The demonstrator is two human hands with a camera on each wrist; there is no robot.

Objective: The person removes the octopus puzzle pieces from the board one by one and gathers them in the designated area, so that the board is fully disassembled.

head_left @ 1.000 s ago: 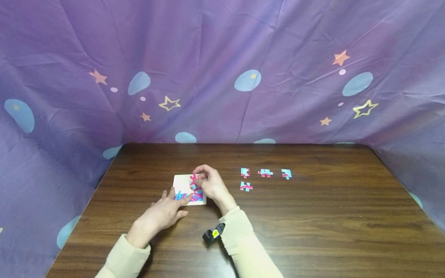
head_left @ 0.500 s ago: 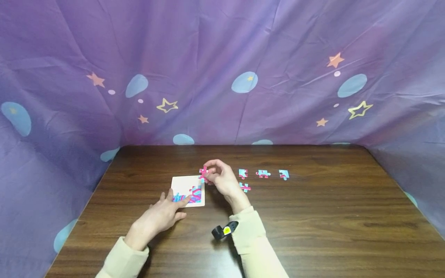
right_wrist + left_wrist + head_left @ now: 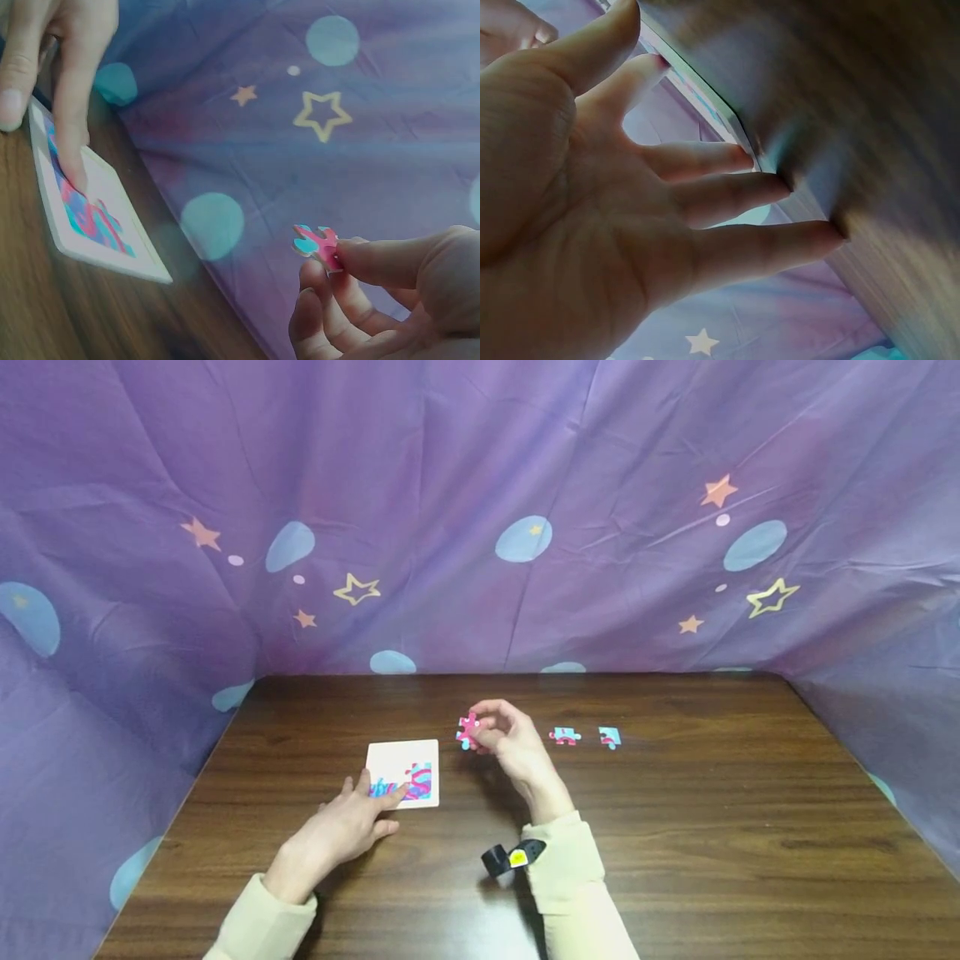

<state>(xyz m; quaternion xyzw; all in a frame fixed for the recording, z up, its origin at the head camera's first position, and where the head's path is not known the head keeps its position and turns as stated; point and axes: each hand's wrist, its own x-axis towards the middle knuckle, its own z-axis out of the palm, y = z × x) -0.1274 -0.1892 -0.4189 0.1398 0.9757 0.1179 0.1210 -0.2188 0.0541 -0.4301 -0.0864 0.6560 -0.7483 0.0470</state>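
A white puzzle tray [image 3: 388,753] lies left of the middle of the table, its near strip filled with joined blue and pink pieces [image 3: 418,782]. My left hand [image 3: 337,822] rests at its near left side with the fingers spread; in the right wrist view one fingertip presses on the joined pieces. To the right of the tray, my right hand [image 3: 517,752] pinches a pink and light blue puzzle piece [image 3: 321,247] between thumb and fingers, above the table. Two loose puzzle pieces, one with tabs [image 3: 565,736] and one corner-like [image 3: 610,737], lie right of this hand.
The brown wooden table [image 3: 712,827] stretches to a purple curtain [image 3: 420,510] with stars and dots along the back and sides. A black device with a yellow mark [image 3: 513,857] is fixed at the right sleeve's cuff.
My right hand has lifted the pink piece off the tray and carried it to the right; it now hides the two nearer loose pieces. The left hand has stayed on the tray.
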